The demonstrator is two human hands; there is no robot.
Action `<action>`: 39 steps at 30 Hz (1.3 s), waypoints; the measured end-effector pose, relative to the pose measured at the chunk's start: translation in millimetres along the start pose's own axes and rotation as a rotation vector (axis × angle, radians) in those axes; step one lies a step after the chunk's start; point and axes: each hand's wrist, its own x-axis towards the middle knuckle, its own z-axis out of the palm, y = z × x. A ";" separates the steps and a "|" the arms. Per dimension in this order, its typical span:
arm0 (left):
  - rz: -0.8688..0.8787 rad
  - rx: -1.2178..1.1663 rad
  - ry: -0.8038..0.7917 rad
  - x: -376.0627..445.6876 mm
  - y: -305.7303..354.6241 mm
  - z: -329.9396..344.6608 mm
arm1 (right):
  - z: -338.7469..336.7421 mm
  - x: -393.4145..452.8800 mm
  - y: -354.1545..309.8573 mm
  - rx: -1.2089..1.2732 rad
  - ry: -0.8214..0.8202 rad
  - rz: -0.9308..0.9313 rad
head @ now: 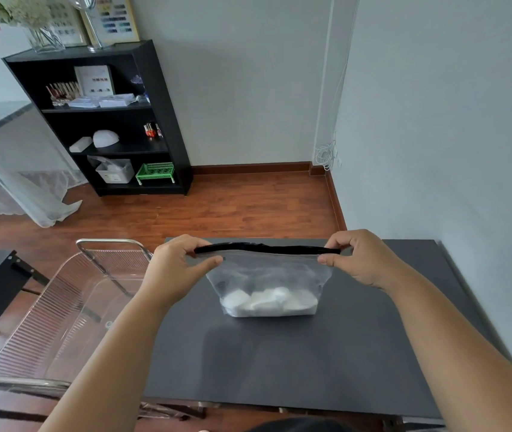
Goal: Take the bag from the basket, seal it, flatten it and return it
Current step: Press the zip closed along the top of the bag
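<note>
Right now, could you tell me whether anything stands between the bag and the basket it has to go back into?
Nothing visible does. The bag stands upright on the dark table, its black strip pinched by the left hand and right hand. The clear basket sits just off the table's left edge, open on top, with only the left forearm in between.

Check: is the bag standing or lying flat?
Standing. The bag sits upright on the table, its white contents at the bottom, held by the top strip by the left hand and right hand.

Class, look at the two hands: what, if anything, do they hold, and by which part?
Both hold the clear bag by its black top strip: left hand pinches its left end, right hand its right end.
</note>
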 end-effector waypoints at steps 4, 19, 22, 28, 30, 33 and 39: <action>0.203 0.335 -0.086 11.8 29.4 4.1 | 3.0 2.8 -2.9 -0.026 -0.066 -0.049; 0.213 0.171 -0.227 25.5 60.2 21.4 | 12.1 9.7 -19.7 -0.036 -0.055 -0.070; 0.209 0.145 -0.285 25.5 62.3 20.0 | 11.2 9.2 -19.9 -0.029 -0.105 -0.063; 0.237 0.138 -0.274 24.1 65.2 24.5 | 10.3 8.1 -28.4 -0.099 -0.128 -0.021; 0.252 0.150 -0.272 23.0 65.6 25.6 | 11.1 9.0 -35.0 -0.141 -0.110 -0.035; 0.257 0.164 -0.270 21.6 68.0 27.3 | 13.8 10.5 -42.6 -0.216 -0.077 -0.071; 0.218 0.110 -0.312 19.8 70.0 27.4 | 15.8 4.3 -43.7 -0.234 -0.039 -0.132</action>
